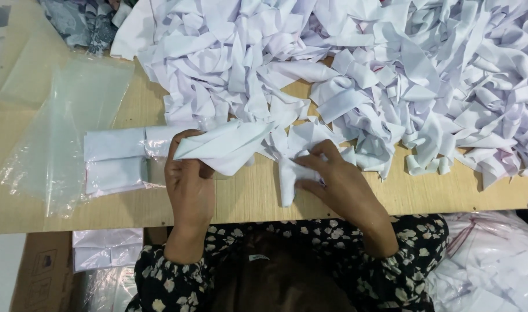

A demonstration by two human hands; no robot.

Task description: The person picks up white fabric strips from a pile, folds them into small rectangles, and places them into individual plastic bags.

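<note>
White folded fabric strip (226,147), pointed at one end, pinched in the left hand (189,185) and stretching across toward the right hand (333,185), just above the near edge of the pale wooden counter (246,199).

Beyond both hands, filling the far side and spreading well to the right: large heap of loose white fabric strips (391,75), tangled and curled, its near edge touching the held strip and crowding the space just past the fingertips. Just left of the left hand, touching the wrist side: flat bundle of folded white fabric pieces inside a clear plastic bag (116,159). Farther left again, lying flat and crinkled: empty clear plastic bag (61,127). At the far left corner beyond it: patterned grey-blue cloth (82,23). Below the counter edge, left of the left forearm: another bagged packet of white fabric (105,248) resting on a brown cardboard box (44,271). Right of the right forearm, below the counter: clear plastic bags stuffed with white fabric (495,260). Both forearms in dark sleeves with small pale flowers (403,242).

Left hand closed, thumb and fingers clamped on the wide end of the strip, knuckles raised off the counter. Right hand curled, fingertips pressing down on a short white fabric piece (288,179) that hangs toward the counter edge, between the two hands; whether this piece joins the pointed strip cannot be told.
</note>
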